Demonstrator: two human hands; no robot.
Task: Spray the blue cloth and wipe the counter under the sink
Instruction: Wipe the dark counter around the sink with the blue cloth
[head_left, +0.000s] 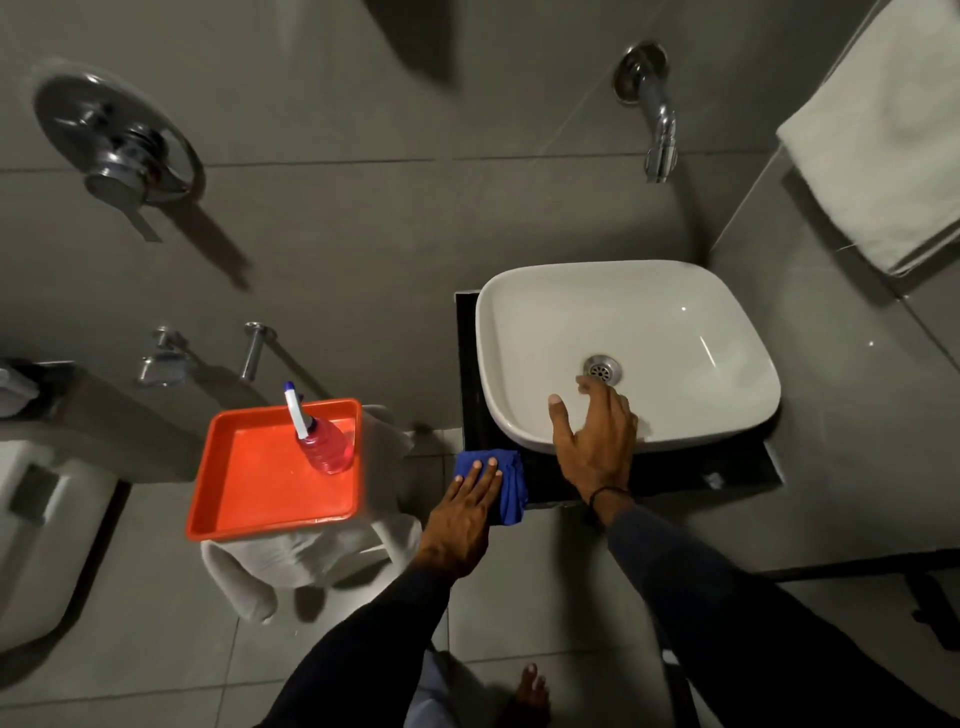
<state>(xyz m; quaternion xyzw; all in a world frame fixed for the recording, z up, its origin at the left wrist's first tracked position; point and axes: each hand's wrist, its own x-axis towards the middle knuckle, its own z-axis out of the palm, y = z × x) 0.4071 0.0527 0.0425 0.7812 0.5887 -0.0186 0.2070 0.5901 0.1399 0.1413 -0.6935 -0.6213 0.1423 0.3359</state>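
Note:
The blue cloth (511, 480) lies bunched on the front left corner of the black counter (675, 475), just under the rim of the white sink (623, 322). My left hand (467, 512) presses flat on the cloth, fingers stretched over it. My right hand (592, 436) rests on the sink's front rim with its fingers spread and reaching into the basin near the drain (602, 369); it holds nothing. The spray bottle (322, 439), pink liquid with a white and blue nozzle, stands in an orange tray (249, 493) to the left.
The tray sits on a white stool (311, 561) left of the counter. A wall tap (657, 119) hangs above the sink, and a white towel (893, 130) hangs at the right. A toilet (36, 535) is at far left. My bare foot (530, 691) stands on the grey floor tiles.

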